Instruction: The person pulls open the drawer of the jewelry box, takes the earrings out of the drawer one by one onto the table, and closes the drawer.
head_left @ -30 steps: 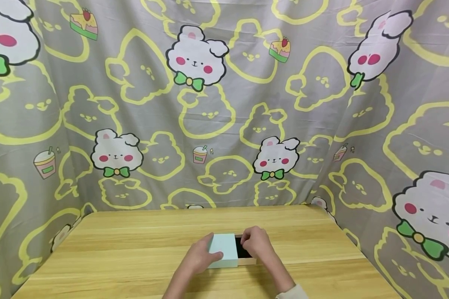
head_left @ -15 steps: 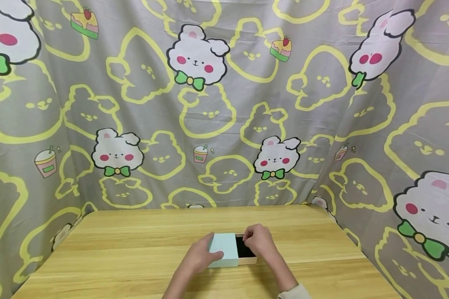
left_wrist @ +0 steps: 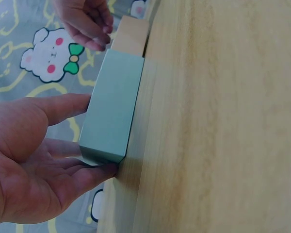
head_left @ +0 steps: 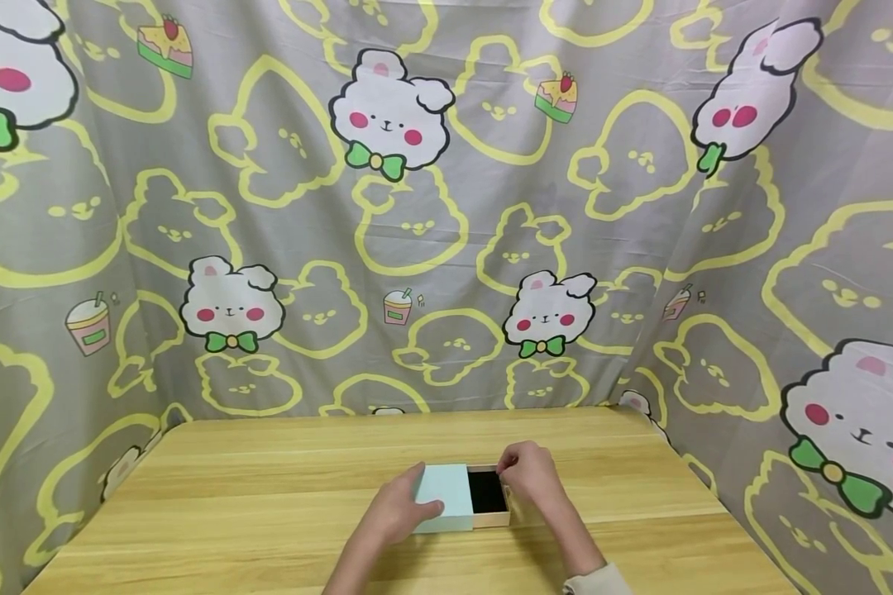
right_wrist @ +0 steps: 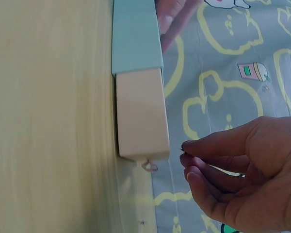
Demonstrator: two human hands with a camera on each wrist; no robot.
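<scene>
A drawer-style gift box stands on the table, its pale mint sleeve (head_left: 444, 493) at left and its peach drawer (head_left: 491, 521) drawn partway out to the right. Black lining (head_left: 487, 492) shows inside the drawer. My left hand (head_left: 396, 506) grips the sleeve, thumb on top and fingers round its left end, as the left wrist view shows. Over the drawer's right end, my right hand (head_left: 532, 471) pinches a tiny dark, pointed thing (right_wrist: 183, 151) between thumb and forefinger; its kind cannot be made out. A small ribbon loop (right_wrist: 149, 166) hangs from the drawer's end.
The wooden table (head_left: 268, 487) has a glossy grain and extends on both sides of the box. A grey curtain (head_left: 446, 207) printed with bunnies and yellow outlines hangs behind it and along both sides.
My right hand has moved from over the drawer's inside to its right end, uncovering more black lining. The left hand and the box have stayed in place.
</scene>
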